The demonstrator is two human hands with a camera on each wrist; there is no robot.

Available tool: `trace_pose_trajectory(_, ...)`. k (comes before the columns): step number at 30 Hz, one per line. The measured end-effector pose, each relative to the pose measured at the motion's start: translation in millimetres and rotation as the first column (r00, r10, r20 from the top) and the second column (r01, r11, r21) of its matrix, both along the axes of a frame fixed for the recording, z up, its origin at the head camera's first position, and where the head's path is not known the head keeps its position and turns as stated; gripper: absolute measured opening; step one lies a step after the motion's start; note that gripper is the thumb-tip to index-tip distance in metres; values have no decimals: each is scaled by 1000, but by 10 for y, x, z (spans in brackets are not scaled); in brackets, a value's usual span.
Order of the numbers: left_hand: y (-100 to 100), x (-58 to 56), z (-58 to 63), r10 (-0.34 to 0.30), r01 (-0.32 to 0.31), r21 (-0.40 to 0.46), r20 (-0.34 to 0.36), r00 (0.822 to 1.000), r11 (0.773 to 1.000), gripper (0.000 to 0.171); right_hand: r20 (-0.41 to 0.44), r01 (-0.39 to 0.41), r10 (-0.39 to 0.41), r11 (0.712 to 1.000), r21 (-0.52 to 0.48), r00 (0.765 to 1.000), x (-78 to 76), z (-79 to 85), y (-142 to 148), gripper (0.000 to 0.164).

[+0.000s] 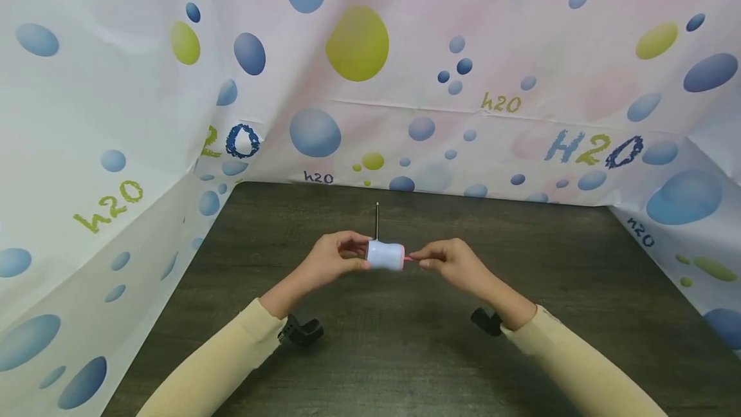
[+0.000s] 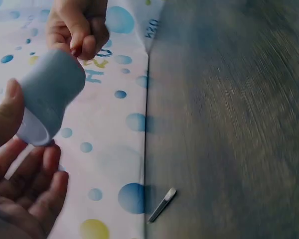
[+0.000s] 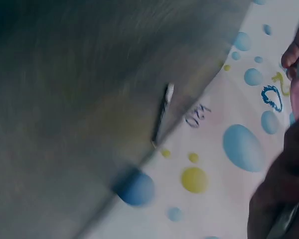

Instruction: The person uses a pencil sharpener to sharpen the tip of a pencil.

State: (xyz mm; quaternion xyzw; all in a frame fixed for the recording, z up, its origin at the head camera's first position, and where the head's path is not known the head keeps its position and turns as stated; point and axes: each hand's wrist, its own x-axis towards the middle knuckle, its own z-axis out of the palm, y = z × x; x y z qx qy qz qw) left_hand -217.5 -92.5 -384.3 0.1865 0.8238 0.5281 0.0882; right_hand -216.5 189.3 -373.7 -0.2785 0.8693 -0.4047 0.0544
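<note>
A small light-blue cylinder (image 1: 384, 255) with a narrowed waist and a pink end is held sideways above the table. My left hand (image 1: 330, 259) grips its left end between thumb and fingers; in the left wrist view that end of the cylinder (image 2: 52, 92) has a pale rim. At the pink end, my right hand (image 1: 454, 262) pinches a thin reddish-pink stick (image 1: 409, 258) that meets the cylinder. Whether the stick runs inside is hidden. In the dark right wrist view, part of a slender greyish thing (image 3: 285, 220) shows by the right hand; its kind is unclear.
Beyond the cylinder, a slim dark pen-like stick (image 1: 377, 221) with a light tip lies on the dark wooden table (image 1: 556, 256). A white sheet (image 1: 417, 101) with blue and green dots hangs along the table's back and sides. Both wrists wear black straps.
</note>
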Motion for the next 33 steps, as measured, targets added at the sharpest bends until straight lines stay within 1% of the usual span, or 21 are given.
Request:
trace_pose_trajectory(1, 3, 15, 2, -12, 12, -17, -44, 999, 1000, 44, 118, -3, 6, 1000, -19, 993, -23, -2, 20, 20)
trace_pose_trajectory(2, 7, 29, 6, -25, 22, -37, -81, 996, 999, 46, 206, -8, 15, 999, -33, 978, -47, -13, 42, 22)
trace_pose_trajectory(3, 12, 39, 7, -40, 33, -60, -112, 993, 998, 47, 270, -10, 22, 999, -47, 963, -60, -19, 60, 24)
trace_pose_trajectory(4, 19, 48, 11, -57, 47, -76, -133, 989, 996, 47, 313, -8, 25, 998, -55, 950, -63, -26, 77, 26)
trace_pose_trajectory(5, 23, 55, 17, -76, 65, -82, -143, 987, 995, 48, 326, -11, 31, 998, -62, 945, -59, -27, 88, 27)
trace_pose_trajectory(6, 23, 57, 23, -92, 82, -77, -138, 986, 994, 49, 322, -12, 32, 998, -64, 946, -54, -28, 94, 26)
trace_pose_trajectory(9, 12, 34, 35, -124, 125, 2, -88, 988, 992, 55, 240, 2, 9, 999, -48, 971, -28, 1, 90, 25)
trace_pose_trajectory(12, -13, 1, 37, -126, 126, 75, -6, 992, 989, 60, 72, 45, -45, 999, 6, 996, -1, 46, 69, 22)
trace_pose_trajectory(13, -19, -13, 29, -117, 114, 83, 30, 993, 990, 59, 0, 62, -62, 998, 26, 998, 11, 59, 60, 21)
trace_pose_trajectory(14, -24, -21, 20, -101, 95, 80, 75, 992, 992, 57, -86, 76, -72, 996, 50, 994, 20, 67, 49, 20)
trace_pose_trajectory(15, -29, -30, 8, -86, 78, 72, 125, 988, 994, 55, -176, 85, -72, 994, 72, 982, 28, 72, 41, 21)
trace_pose_trajectory(16, -32, -36, -9, -72, 62, 62, 173, 982, 996, 54, -271, 92, -64, 992, 91, 960, 35, 68, 32, 21)
trace_pose_trajectory(17, -34, -41, -28, -59, 49, 51, 221, 974, 997, 54, -360, 97, -53, 990, 104, 931, 40, 64, 24, 23)
trace_pose_trajectory(18, -34, -43, -50, -52, 42, 41, 259, 965, 998, 55, -448, 104, -43, 988, 113, 893, 44, 53, 14, 24)
trace_pose_trajectory(20, -35, -43, -81, -57, 48, 36, 317, 947, 998, 59, -590, 111, -18, 986, 122, 807, 42, 25, 2, 28)
trace_pose_trajectory(22, -35, -39, -111, -75, 66, 40, 337, 938, 997, 61, -668, 103, 1, 988, 117, 745, 37, -14, -2, 31)
trace_pose_trajectory(23, -35, -36, -121, -82, 70, 46, 344, 935, 996, 62, -691, 97, 9, 989, 114, 723, 34, -31, -3, 32)
trace_pose_trajectory(25, -36, -30, -130, -91, 73, 62, 357, 930, 995, 64, -723, 85, 20, 990, 109, 691, 27, -68, -4, 33)
trace_pose_trajectory(27, -37, -27, -132, -93, 70, 75, 364, 927, 995, 65, -746, 72, 25, 993, 98, 665, 22, -94, -6, 33)
trace_pose_trajectory(31, -36, -28, -123, -82, 64, 62, 361, 929, 996, 62, -790, 50, 24, 996, 69, 613, 26, -129, -26, 35)
trace_pose_trajectory(33, -33, -28, -111, -57, 46, 38, 358, 932, 998, 58, -801, 47, 22, 997, 63, 598, 35, -138, -38, 36)
